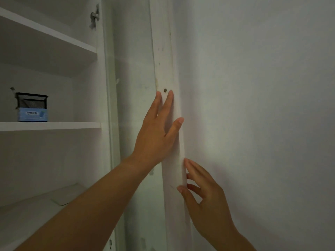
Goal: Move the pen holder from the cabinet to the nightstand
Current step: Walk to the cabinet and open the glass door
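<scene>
Resting on the shelf, pen holder tops a blue box (label unreadable).

Bare forearms, unadorned hands

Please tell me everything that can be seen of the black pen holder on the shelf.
The pen holder is a small box of black wire mesh, as it looks, with a solid dark rim and an open top. It stands upright on a white cabinet shelf, far to the left, near the back wall. A pale blue box with print on it covers its lower front. Something thin and grey sticks up at its left corner; what it is cannot be told. No hand touches it.
</scene>
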The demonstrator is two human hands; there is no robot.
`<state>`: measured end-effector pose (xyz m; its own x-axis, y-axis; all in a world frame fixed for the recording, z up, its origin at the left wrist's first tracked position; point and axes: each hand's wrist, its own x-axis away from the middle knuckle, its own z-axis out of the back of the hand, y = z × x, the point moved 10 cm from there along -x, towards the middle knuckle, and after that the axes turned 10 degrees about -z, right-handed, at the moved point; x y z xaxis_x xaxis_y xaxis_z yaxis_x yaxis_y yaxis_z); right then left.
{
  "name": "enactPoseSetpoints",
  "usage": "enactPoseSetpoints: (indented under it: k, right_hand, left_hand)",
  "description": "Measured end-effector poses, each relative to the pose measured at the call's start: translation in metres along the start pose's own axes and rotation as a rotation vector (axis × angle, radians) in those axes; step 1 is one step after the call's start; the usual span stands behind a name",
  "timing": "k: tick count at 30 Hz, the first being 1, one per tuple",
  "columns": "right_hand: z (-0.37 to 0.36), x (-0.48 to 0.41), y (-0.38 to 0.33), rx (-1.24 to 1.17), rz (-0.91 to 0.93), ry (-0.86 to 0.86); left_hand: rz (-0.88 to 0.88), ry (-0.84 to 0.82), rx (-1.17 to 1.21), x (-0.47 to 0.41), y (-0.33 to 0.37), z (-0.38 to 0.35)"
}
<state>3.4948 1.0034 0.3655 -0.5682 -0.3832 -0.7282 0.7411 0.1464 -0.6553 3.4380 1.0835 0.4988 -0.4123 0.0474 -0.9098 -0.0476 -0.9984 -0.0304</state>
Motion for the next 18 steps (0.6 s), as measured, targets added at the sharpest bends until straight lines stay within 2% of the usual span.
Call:
enactPoseSetpoints:
  k: [8, 18]
  right_hand:
    - [0.006, -0.014, 0.025, 0.060, 0.026, 0.008]
    - [0.003, -0.017, 0.031, 0.051, 0.033, -0.024]
  left_hand:
    - [-0.033, -0.003, -0.075, 0.000, -0.003, -0.030]
    - [-0.059, 0.040, -0.103, 0.002, -0.003, -0.032]
